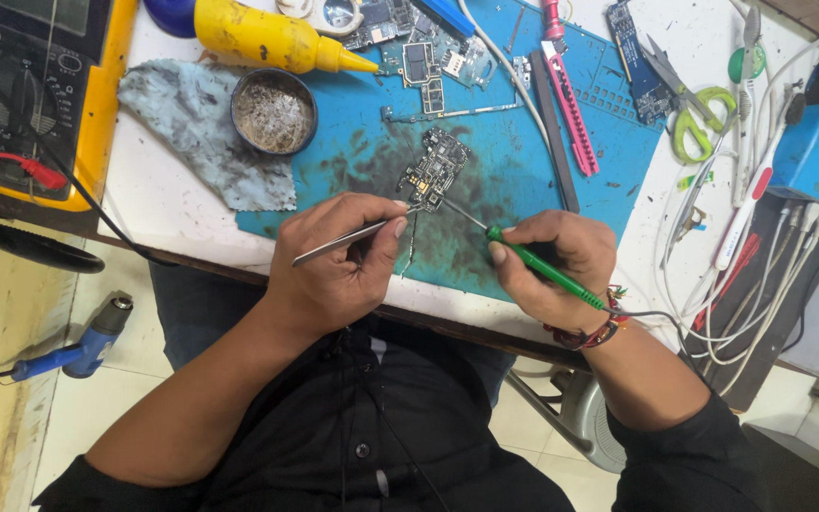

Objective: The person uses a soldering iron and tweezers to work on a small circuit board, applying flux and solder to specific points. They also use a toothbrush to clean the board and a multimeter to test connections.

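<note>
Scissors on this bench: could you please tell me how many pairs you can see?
1: the green-handled scissors lie on the white bench at the blue mat's right edge. Others may be hidden among the cables.

I see thin, bright, smooth metal tweezers (343, 240) in my left hand (334, 265) and a green glossy plastic-handled soldering iron (542, 267) with a fine metal tip in my right hand (556, 265). The small dark circuit board (435, 169) looks matt and densely studded. It lies on a blue rubbery matt mat (523, 171), smeared with dark residue. The grey-blue cloth rag (191, 133) looks rough and stained. The yellow squeeze bottle (267, 38) is shiny plastic.
</note>
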